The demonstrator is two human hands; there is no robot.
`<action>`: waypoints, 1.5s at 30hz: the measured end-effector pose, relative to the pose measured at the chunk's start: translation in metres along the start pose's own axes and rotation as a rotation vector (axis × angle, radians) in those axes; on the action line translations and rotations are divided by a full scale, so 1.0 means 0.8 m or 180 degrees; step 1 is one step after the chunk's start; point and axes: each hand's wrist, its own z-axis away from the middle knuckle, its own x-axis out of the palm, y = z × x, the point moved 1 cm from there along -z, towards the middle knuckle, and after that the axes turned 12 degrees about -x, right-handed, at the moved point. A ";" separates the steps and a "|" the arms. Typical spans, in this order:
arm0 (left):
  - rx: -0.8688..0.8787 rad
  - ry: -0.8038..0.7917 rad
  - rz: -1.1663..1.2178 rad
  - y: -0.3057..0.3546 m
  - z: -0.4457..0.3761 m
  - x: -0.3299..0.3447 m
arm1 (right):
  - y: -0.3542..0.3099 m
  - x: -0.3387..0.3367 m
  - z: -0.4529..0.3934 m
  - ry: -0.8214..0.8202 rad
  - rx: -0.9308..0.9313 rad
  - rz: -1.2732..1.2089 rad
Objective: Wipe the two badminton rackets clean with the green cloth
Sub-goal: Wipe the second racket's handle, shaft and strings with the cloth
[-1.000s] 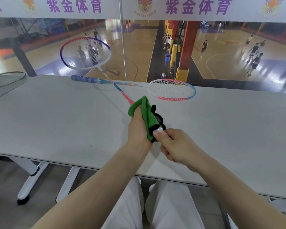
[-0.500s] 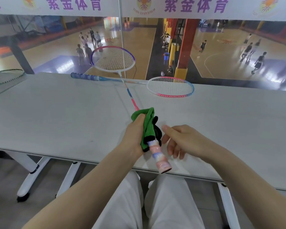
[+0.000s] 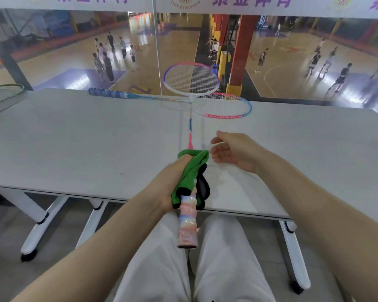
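Second racket [image 3: 224,105] is laid flat on the table [image 3: 74,138] at 12 o'clock, looks untouched so far. First racket [image 3: 189,223] is gripped through the green cloth [image 3: 189,171] by the left hand [image 3: 172,184]; right hand [image 3: 234,150] is spread open, nothing held, at 1 o'clock.

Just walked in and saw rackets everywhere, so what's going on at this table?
A person is cleaning badminton rackets. The left hand grips the green cloth wrapped around the pink-handled racket, held up with its head toward the window. The right hand is open beside it, holding nothing. The blue-handled racket lies flat on the white table.
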 end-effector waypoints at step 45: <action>0.2156 0.3093 -0.6619 0.005 0.040 0.038 | -0.040 -0.092 -0.045 0.3074 -0.0774 -0.2853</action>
